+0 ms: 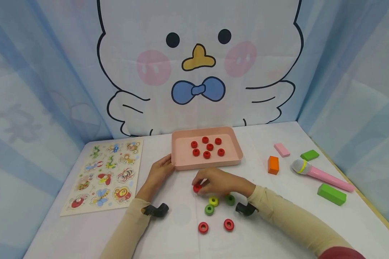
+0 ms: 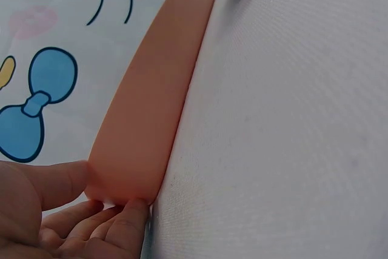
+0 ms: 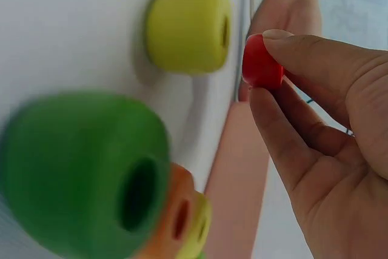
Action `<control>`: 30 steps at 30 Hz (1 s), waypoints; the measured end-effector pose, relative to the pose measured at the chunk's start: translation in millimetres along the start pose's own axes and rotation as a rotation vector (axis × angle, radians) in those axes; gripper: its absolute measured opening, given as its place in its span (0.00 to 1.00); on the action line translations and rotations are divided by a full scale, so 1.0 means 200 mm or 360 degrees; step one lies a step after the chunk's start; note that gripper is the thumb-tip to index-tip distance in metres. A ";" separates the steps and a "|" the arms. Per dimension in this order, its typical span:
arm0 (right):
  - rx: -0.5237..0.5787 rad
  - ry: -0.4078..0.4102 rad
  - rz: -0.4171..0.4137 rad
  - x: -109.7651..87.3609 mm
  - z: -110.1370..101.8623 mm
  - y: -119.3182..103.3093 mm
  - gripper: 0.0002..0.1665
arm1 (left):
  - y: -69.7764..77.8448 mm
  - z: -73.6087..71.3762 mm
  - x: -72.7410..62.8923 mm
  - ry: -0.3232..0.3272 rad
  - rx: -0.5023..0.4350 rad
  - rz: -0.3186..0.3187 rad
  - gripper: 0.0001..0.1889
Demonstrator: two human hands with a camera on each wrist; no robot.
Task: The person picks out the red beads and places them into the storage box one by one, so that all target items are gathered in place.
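Observation:
Between thumb and fingertips my right hand (image 1: 218, 181) pinches a red bead (image 3: 259, 62), just in front of the pink tray (image 1: 181, 160). At the tray's front left corner is my left hand (image 1: 160, 174), its thumb at the rim and bent fingers against the outer wall in the left wrist view. Several red beads (image 1: 209, 147) lie spread inside the tray. Near my right hand are a yellow bead (image 1: 213, 201), a green bead (image 1: 209, 210) and another green bead (image 1: 230, 200). An orange bead (image 3: 180, 210) shows in the right wrist view, partly hidden behind green.
Two red beads, one (image 1: 203, 227) left of the other (image 1: 228, 225), lie nearer me. An insect picture board (image 1: 116, 183) is at left. At right are a pink microphone (image 1: 327, 177), green blocks (image 1: 332, 194), an orange block (image 1: 273, 165) and a pink block (image 1: 282, 150).

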State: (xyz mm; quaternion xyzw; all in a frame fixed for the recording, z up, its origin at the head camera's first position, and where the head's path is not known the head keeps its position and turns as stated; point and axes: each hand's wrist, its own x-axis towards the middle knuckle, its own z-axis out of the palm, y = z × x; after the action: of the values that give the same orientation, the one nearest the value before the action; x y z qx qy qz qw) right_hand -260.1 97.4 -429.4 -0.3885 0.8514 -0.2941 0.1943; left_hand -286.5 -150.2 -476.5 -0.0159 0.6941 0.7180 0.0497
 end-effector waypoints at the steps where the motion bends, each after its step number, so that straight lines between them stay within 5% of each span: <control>1: 0.0007 0.0010 -0.0004 0.01 -0.02 0.00 0.18 | 0.00 0.00 0.00 -0.0001 0.0001 0.0001 0.26; 10: -0.0007 0.0184 -0.0078 0.14 -0.15 0.01 0.20 | 0.00 -0.01 -0.01 0.0002 -0.0036 -0.0007 0.26; 23: -0.0126 0.0328 0.0125 0.34 -0.19 0.04 0.22 | -0.01 0.00 0.00 0.0032 0.0077 -0.0049 0.27; 30: -0.0134 0.0250 0.0214 0.47 -0.20 0.07 0.22 | -0.01 -0.01 0.00 0.0021 0.0048 -0.0010 0.27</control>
State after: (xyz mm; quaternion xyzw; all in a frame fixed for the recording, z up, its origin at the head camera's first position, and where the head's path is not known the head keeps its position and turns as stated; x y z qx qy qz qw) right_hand -349.1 45.8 -417.9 -0.3140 0.8997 -0.2740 0.1299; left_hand -286.0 -152.1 -478.2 -0.0221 0.7051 0.7071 0.0478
